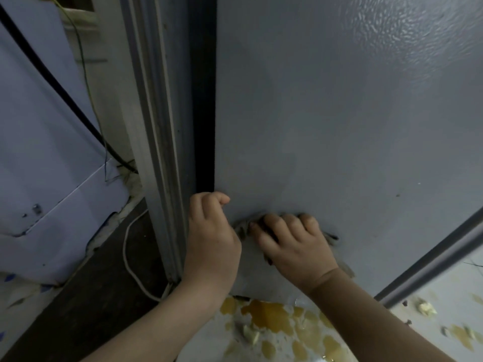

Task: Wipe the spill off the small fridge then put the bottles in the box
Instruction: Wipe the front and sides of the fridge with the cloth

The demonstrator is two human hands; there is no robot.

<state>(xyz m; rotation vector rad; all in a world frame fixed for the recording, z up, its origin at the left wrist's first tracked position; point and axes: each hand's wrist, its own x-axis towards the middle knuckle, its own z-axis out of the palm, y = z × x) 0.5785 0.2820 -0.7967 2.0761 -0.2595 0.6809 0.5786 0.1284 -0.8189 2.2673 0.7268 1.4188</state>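
wiping step: the right grip [295, 246] clenches a crumpled grey cloth [241, 227] on the flat grey fridge panel [339, 113], lower centre; the left grip [211, 239] clasps the panel edge. the orange-yellow spill [271, 317] lies below; next, i judge, wipe downward.

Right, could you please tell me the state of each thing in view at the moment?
Left hand: grips the left edge of the pale grey fridge panel.
Right hand: presses a bunched grey cloth against the panel.
Yellow-orange spill: unwiped, puddled on the white surface below.
White cable: lying loose on the dark floor.
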